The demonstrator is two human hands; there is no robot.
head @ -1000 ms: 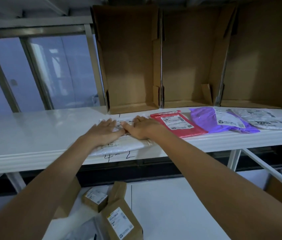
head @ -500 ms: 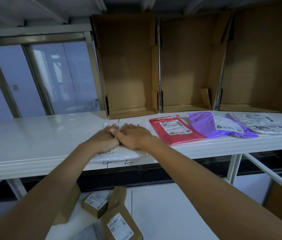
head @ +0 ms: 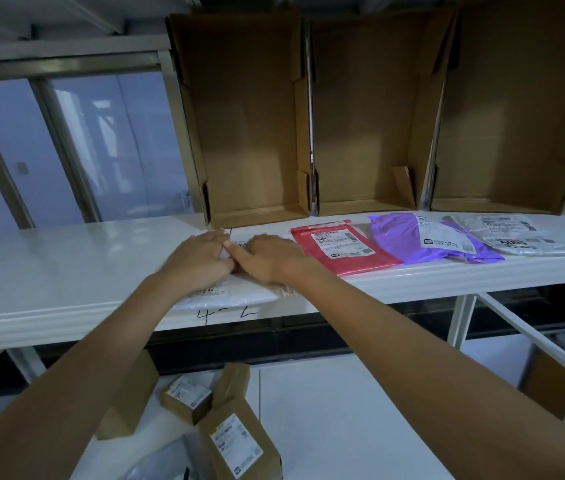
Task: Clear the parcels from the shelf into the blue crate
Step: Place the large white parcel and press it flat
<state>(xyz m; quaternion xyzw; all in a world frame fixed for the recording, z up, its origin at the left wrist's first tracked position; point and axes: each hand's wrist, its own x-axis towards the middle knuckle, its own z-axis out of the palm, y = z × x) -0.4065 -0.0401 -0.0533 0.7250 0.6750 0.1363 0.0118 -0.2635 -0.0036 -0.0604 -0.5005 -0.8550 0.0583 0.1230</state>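
Side by side, a person's left hand (head: 201, 261) and right hand (head: 267, 258) lie flat, palms down and fingers extended, on a white parcel (head: 236, 292) at the front edge of a white shelf (head: 66, 268); neither hand is curled around it, and the two hands touch at the thumbs. The parcel's near edge overhangs the shelf lip slightly, above handwritten marks on the lip. To the right on the same shelf lie a red parcel (head: 343, 251) with a printed label, a purple parcel (head: 426, 240) just beside it, and a grey parcel (head: 523, 233) partly tucked under the purple one's far end. Three open cardboard boxes (head: 253, 126) stand upright against the back of the shelf, their openings facing the camera. On a lower white surface (head: 343, 427) beneath the arms sit small brown cartons (head: 236, 441) with labels, one leaning against another, and a grey bag at the bottom edge. Windows (head: 76, 150) fill the left background. No blue crate is visible from the head camera.
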